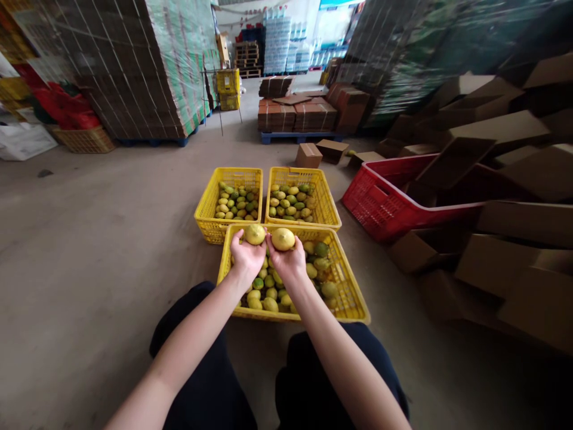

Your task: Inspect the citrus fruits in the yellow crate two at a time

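My left hand (249, 255) holds a yellow lemon (255, 234) in its fingers, palm turned up. Close beside it, my right hand (289, 258) grips a second yellow lemon (283, 239). Both hands are raised over the near yellow crate (353, 292), which contains many yellow and green lemons (270, 304); my hands and forearms hide part of them. Just beyond stand two more yellow crates, a left one (205, 206) and a right one (330, 209), each partly filled with lemons in mixed yellow and green.
At the right, a red crate (380, 200) stands among piled cardboard boxes (501, 257). Flattened cartons (313, 115) lie on a blue pallet farther back. Wrapped stacks (125, 65) rise on both sides. A small box (308, 155) sits on the floor beyond the crates.
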Demonstrator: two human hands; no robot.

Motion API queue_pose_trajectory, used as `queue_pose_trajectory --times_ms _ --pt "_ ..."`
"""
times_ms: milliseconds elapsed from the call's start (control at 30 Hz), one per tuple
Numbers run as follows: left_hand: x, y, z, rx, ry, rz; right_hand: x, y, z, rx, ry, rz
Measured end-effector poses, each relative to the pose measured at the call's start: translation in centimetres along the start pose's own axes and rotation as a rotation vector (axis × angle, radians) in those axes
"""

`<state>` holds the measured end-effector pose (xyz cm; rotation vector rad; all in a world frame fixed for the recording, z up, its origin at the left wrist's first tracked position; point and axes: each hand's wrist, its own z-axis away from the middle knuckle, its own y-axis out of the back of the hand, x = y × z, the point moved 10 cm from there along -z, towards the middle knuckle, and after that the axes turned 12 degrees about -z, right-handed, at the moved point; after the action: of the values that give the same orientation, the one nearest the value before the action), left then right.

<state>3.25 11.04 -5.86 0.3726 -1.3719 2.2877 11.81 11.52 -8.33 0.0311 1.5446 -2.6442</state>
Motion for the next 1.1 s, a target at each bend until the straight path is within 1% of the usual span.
queue_pose_trajectory --times_ms 200,267,333,433,533,633,700,800,900,967,1033,1100 --pt "-0.1 0.1 0.0 -0.002 0.014 -0.011 0.3 -0.2 1.1 0.048 -0.041 0.029" --pt "-0.2 -0.2 0.1 -0.033 0.032 -0.015 0.3 -0.6 1.4 0.022 -0.054 0.035" --pt "0.0 -0.8 0.4 -0.09 0.048 -0.017 0.3 -1.4 1.7 -0.055 -0.065 0.044" --pt "0.3 -2.0 0.9 -0.21 0.07 -0.077 0.3 -3.1 2.5 -0.21 -0.092 0.065" --pt "1.2 -3.1 1.5 -0.33 0.014 -0.135 0.7 -4.5 3.3 -0.351 -0.141 0.123" --pt "1.7 -4.0 2.0 -0.446 -0.038 -0.17 0.7 -5.7 4.1 -0.486 -0.146 0.191" --pt "1.7 -4.4 2.2 -0.502 -0.042 -0.212 0.6 -6.1 4.5 -0.559 -0.142 0.241" --pt "1.8 -4.6 2.6 -0.541 -0.044 -0.266 0.8 -6.3 4.9 -0.62 -0.165 0.321" --pt "1.9 -5.0 3.2 -0.583 -0.045 -0.317 0.9 -6.3 5.1 -0.659 -0.165 0.377" --pt "1.9 -5.2 3.6 -0.609 -0.047 -0.342 0.9 -6.2 5.2 -0.658 -0.165 0.398" --pt "1.8 -5.2 3.6 -0.607 -0.039 -0.33 0.8 -6.1 5.1 -0.625 -0.169 0.387" --pt "1.8 -4.8 3.1 -0.553 -0.032 -0.253 0.7 -5.8 4.7 -0.548 -0.172 0.327"
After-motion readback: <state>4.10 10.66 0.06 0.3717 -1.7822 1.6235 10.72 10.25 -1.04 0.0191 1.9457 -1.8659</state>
